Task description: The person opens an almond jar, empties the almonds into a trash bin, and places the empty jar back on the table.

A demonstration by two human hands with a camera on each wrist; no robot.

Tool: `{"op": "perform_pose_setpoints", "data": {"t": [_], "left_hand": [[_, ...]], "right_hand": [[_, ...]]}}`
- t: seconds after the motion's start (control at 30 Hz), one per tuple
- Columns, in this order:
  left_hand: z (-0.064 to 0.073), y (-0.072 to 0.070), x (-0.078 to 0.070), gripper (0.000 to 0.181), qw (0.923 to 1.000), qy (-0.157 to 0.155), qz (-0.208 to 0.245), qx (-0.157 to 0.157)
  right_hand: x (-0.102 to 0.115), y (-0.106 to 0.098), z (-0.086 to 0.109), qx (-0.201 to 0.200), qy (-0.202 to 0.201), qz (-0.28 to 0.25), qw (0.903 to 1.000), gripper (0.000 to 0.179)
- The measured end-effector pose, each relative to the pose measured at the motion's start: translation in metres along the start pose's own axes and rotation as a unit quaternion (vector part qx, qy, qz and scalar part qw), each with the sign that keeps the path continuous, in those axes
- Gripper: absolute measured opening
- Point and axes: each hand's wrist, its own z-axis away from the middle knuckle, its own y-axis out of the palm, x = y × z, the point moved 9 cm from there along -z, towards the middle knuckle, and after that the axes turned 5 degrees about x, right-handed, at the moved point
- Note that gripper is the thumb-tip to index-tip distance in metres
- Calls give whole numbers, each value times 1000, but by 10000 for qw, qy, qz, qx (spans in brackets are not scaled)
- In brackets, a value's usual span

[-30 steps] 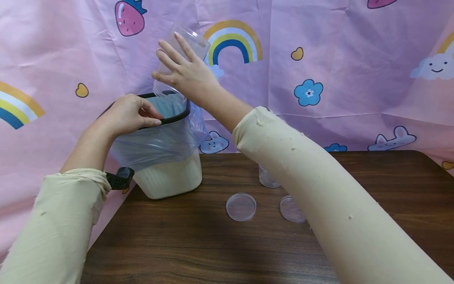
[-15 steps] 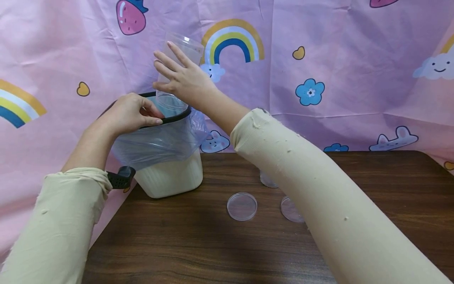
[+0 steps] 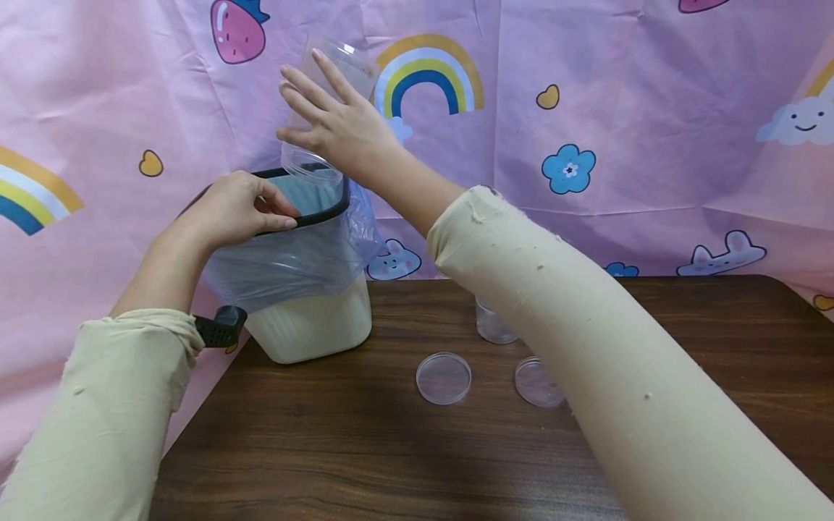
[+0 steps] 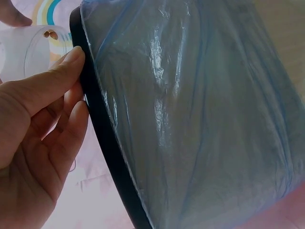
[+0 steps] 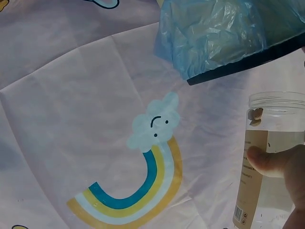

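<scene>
My right hand (image 3: 345,130) grips a clear plastic jar (image 3: 352,65), tipped mouth-down over the left-hand bin (image 3: 319,325). A few small brown pieces (image 5: 255,117) sit inside near the jar's mouth, and a tan label (image 5: 255,171) runs along its side in the right wrist view. At the bin's near side, my left hand (image 3: 231,210) pinches the black rim (image 4: 105,124) between thumb and fingers. A translucent blue bag (image 3: 287,268) lines the bin and hangs over its outside. The bottom of the bin's inside is hidden.
Two clear round lids (image 3: 444,378) lie on the dark wooden table (image 3: 365,449). Behind them stands another clear jar (image 3: 493,323), partly covered by my right sleeve (image 3: 560,311). A pink printed cloth (image 3: 651,145) hangs behind the table.
The tilted jar dipped toward the bin opening half a second ago and is now raised again, still in my right hand. My left hand keeps its place on the rim.
</scene>
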Motion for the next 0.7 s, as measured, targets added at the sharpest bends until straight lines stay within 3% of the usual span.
{"op": "perform_pose_setpoints", "data": {"t": [0.23, 0.47, 0.7], "left_hand": [[-1, 0, -2, 18, 10000, 48, -28, -3], [-2, 0, -4, 17, 10000, 57, -50, 15], [-2, 0, -4, 18, 10000, 32, -31, 15]], "right_hand": [[6, -1, -1, -87, -95, 85, 9999, 59], [21, 8, -2, 174, -574, 279, 9978, 59], [20, 9, -2, 187, -497, 263, 9982, 60]]}}
